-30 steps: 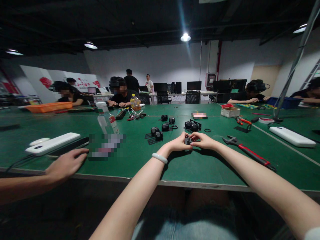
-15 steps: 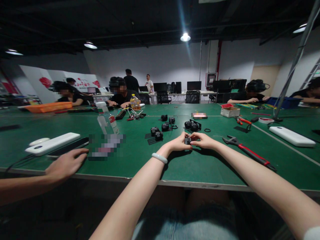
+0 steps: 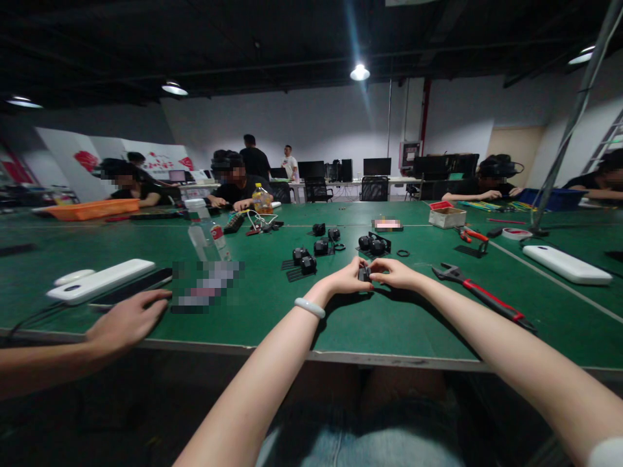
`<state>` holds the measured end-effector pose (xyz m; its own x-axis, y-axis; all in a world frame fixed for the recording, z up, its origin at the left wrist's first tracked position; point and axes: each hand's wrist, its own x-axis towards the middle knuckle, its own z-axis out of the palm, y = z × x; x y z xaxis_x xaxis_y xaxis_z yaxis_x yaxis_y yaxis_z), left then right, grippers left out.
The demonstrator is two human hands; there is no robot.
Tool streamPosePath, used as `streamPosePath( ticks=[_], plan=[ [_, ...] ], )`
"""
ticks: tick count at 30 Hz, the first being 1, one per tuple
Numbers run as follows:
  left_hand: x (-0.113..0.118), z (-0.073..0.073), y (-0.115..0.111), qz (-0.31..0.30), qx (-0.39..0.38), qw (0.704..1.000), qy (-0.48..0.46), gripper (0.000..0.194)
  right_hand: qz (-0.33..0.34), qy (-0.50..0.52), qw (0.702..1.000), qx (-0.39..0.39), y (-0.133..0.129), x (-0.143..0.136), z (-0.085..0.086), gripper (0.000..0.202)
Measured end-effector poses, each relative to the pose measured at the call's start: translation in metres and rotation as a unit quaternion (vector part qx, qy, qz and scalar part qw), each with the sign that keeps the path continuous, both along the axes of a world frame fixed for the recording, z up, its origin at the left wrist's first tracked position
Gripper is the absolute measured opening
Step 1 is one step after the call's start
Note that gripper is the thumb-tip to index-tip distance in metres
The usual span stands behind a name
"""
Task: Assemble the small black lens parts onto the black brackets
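Note:
Both my hands meet over the green table (image 3: 418, 331) around a small black part (image 3: 365, 273), whose exact kind is too small to make out. My left hand (image 3: 348, 275), with a pale bangle on the wrist, is closed on its left side. From the right, the fingers of my right hand (image 3: 393, 272) pinch the same part. Just beyond my hands lie black plastic cable glands (image 3: 374, 244), with more black fittings (image 3: 307, 263) on flat slotted pieces to the left. A black ring (image 3: 403, 253) rests beyond my right hand.
An adjustable wrench (image 3: 481, 295) with red-black handle lies right of my right hand. Further right are pliers (image 3: 474, 239), a small box (image 3: 446, 217) and a white power bank (image 3: 567, 264). At left, another person's hand (image 3: 129, 318) rests near a bottle (image 3: 200, 230).
My hands stay in nearly the same place, holding the small black part, which seems slightly turned. The view has shifted very slightly.

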<state>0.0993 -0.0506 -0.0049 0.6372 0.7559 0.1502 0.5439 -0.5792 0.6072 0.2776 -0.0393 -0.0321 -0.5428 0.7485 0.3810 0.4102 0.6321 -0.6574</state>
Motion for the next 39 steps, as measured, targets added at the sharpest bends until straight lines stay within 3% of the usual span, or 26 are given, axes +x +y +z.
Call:
streamPosePath(
  ticks=[20,30,39],
  plan=[
    [-0.0002,0.0001,0.0006,-0.005,-0.007,1.0,0.008,0.052,0.007,-0.011,1.0,-0.01,0.0018,0.0014,-0.0002,0.032],
    [-0.0018,-0.0023,0.0038,-0.019,-0.012,1.0,0.003,0.051,0.026,0.045,0.998,-0.037,-0.0006,0.0044,-0.001,0.04],
    [-0.0008,-0.0038,0.0039,-0.027,-0.026,0.999,-0.013,0.051,0.013,0.055,0.998,-0.005,-0.0008,0.0028,-0.0021,0.043]
  ],
)
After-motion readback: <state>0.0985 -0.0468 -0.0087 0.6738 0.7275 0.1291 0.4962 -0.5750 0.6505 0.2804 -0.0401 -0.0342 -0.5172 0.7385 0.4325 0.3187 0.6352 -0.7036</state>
